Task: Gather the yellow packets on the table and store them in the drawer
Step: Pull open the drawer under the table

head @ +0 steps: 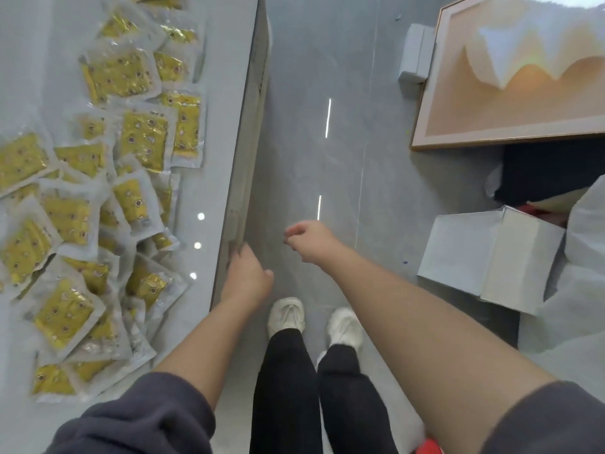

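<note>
Several yellow packets in clear wrappers lie scattered and overlapping across the white table on the left. Below the table's right edge runs the narrow drawer front, which looks flush with the table side. My left hand reaches to the lower end of that drawer front, and its blurred fingertips touch the edge. How those fingers lie is not clear. My right hand hangs in the air over the floor to the right of the table, with its fingers loosely curled and nothing in them.
I stand on grey floor tiles beside the table, white shoes below my hands. To the right are a framed orange picture, a white open box and small white boxes.
</note>
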A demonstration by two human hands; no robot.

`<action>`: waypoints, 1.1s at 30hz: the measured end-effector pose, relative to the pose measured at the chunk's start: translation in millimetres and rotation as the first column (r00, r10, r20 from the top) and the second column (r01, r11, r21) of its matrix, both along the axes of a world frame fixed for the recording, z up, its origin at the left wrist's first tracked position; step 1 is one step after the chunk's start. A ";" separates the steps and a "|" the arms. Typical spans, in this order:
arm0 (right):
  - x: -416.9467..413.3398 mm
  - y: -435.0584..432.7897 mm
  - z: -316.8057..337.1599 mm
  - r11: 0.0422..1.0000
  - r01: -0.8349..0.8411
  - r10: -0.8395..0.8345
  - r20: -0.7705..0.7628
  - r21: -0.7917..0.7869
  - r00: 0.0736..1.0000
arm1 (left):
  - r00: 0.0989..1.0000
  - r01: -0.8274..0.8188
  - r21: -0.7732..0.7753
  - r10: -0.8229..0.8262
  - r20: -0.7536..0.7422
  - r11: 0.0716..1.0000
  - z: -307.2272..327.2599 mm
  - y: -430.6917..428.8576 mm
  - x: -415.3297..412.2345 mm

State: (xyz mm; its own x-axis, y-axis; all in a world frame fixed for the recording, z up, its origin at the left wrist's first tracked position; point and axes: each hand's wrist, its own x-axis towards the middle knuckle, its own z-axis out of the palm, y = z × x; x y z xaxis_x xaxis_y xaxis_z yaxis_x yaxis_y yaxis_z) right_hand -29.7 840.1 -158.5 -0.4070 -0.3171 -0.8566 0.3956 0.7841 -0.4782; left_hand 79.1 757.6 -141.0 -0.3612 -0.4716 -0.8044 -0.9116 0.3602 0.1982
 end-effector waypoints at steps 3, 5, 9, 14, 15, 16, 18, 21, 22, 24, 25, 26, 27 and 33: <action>-5.1 -31.7 -21.5 0.999 -0.013 0.017 0.085 -0.053 0.996 | 0.999 -0.031 -0.030 0.031 0.005 0.999 -18.7 -8.5 1.5; -8.9 -48.9 -32.2 0.998 -0.008 0.015 0.118 -0.062 0.993 | 0.999 -0.048 -0.029 0.047 -0.011 0.998 -27.4 -8.3 5.0; -13.1 -72.7 -42.0 0.996 0.018 -0.005 0.154 -0.086 0.988 | 0.996 -0.068 -0.084 0.063 -0.060 0.994 -35.9 -2.1 11.4; -11.9 -77.1 -47.7 0.994 -0.040 0.062 0.218 -0.106 0.974 | 0.994 -0.101 -0.143 0.093 -0.065 0.985 -38.3 4.1 8.3; -13.7 -72.3 -49.1 0.992 -0.043 0.069 0.238 -0.115 0.969 | 0.993 -0.106 -0.150 0.096 -0.071 0.983 -39.1 6.0 7.3; -16.0 -66.1 -50.5 0.992 -0.039 0.069 0.249 -0.122 0.966 | 0.993 -0.104 -0.155 0.093 -0.075 0.982 -39.8 9.3 5.4; -21.3 -53.3 -49.9 0.991 -0.025 0.057 0.248 -0.132 0.967 | 0.993 -0.101 -0.147 0.090 -0.077 0.984 -39.1 18.9 1.0; -25.8 -42.8 -50.0 0.990 -0.053 0.079 0.204 -0.132 0.976 | 0.996 -0.060 -0.119 0.051 -0.077 0.991 -36.1 39.3 -5.8; -28.5 -38.6 -48.9 0.989 -0.070 0.095 0.198 -0.127 0.976 | 0.997 -0.033 -0.103 0.025 -0.073 0.994 -35.3 46.9 -7.8; -36.8 -25.4 -47.4 0.989 -0.106 0.123 0.190 -0.100 0.974 | 0.998 0.027 -0.071 -0.031 -0.059 0.997 -34.8 62.0 -11.1; -41.5 -16.1 -47.3 0.990 -0.115 0.129 0.195 -0.082 0.972 | 0.997 0.056 -0.058 -0.059 -0.053 0.997 -34.5 69.6 -12.2; -46.2 -6.7 -49.2 0.990 -0.122 0.134 0.205 -0.068 0.970 | 0.995 0.079 -0.051 -0.081 -0.053 0.996 -33.8 76.8 -13.7; -49.7 2.6 -52.4 0.990 -0.133 0.141 0.210 -0.052 0.967 | 0.994 0.088 -0.046 -0.091 -0.062 0.995 -32.8 84.3 -14.2; -57.3 34.3 -44.2 0.995 -0.099 0.100 0.226 -0.015 0.969 | 0.895 0.071 -0.053 -0.087 -0.437 0.996 -6.9 110.9 -4.2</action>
